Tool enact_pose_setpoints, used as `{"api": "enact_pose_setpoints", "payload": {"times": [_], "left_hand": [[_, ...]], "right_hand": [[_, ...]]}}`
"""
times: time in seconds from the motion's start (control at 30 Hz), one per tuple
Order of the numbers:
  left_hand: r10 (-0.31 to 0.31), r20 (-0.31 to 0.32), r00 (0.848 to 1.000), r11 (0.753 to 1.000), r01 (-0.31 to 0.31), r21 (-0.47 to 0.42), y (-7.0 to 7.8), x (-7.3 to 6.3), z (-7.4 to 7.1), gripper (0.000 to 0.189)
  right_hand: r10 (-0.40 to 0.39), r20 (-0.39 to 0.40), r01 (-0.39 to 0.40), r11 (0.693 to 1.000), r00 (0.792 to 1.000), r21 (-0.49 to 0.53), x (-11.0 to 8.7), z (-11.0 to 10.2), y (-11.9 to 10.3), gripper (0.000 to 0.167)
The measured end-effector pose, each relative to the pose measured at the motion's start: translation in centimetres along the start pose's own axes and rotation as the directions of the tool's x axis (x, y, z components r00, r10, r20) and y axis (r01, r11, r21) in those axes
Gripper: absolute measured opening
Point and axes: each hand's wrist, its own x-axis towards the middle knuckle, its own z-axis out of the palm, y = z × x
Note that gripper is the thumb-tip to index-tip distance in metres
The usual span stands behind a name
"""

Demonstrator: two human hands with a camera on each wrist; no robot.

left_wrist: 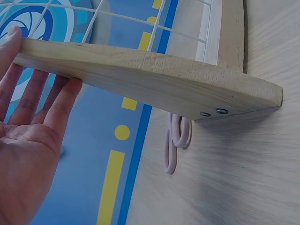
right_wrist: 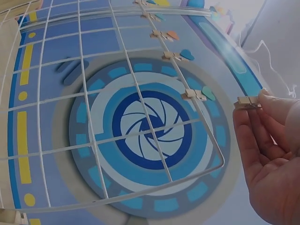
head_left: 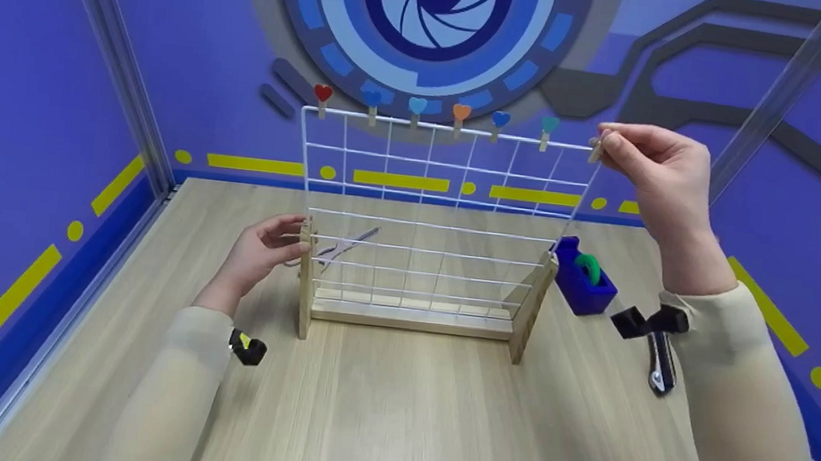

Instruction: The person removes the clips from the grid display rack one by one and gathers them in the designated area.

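Note:
A white wire grid rack (head_left: 391,119) stands upright between wooden side posts on the table. Heart-topped clothespins sit along its top wire: red (head_left: 323,94), orange (head_left: 461,115), teal (head_left: 549,127) and several blue ones. My right hand (head_left: 665,172) pinches another small wooden clothespin (right_wrist: 247,102) between thumb and fingers, near the grid's top right corner. In the right wrist view this clothespin is apart from the wire; its decorated end is hidden by the fingers. My left hand (head_left: 254,253) holds the upper end of the left wooden post (left_wrist: 154,70), thumb and fingers on opposite faces.
To the right of the rack stands a blue tape dispenser (head_left: 585,298) with a green tape roll (head_left: 589,269). A black utility knife (head_left: 661,369) lies near my right forearm. Scissors (head_left: 353,244) with pinkish handles (left_wrist: 180,133) lie behind the grid's left side. Blue patterned walls enclose the table.

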Motion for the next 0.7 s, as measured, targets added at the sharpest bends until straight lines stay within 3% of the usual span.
{"api": "enact_pose_setpoints", "payload": {"times": [0.2,0.47,0.7], "left_hand": [[0.01,0.0,1.0,1.0,-0.01,-0.001,0.0,0.0,0.0,0.056],[0.004,-0.005,1.0,1.0,-0.004,-0.029,-0.1,0.0,0.1,0.056],[-0.005,-0.006,1.0,0.999,0.005,-0.046,-0.2,0.0,0.2,0.056]], "right_hand": [[-0.029,0.013,0.03,0.999,0.999,-0.035,-1.5,0.8,0.5,0.025],[0.048,0.055,-0.039,0.987,0.997,-0.159,-3.5,1.5,1.7,0.021],[0.109,0.13,-0.092,0.988,0.986,-0.126,-5.2,2.1,3.3,0.022]]}}
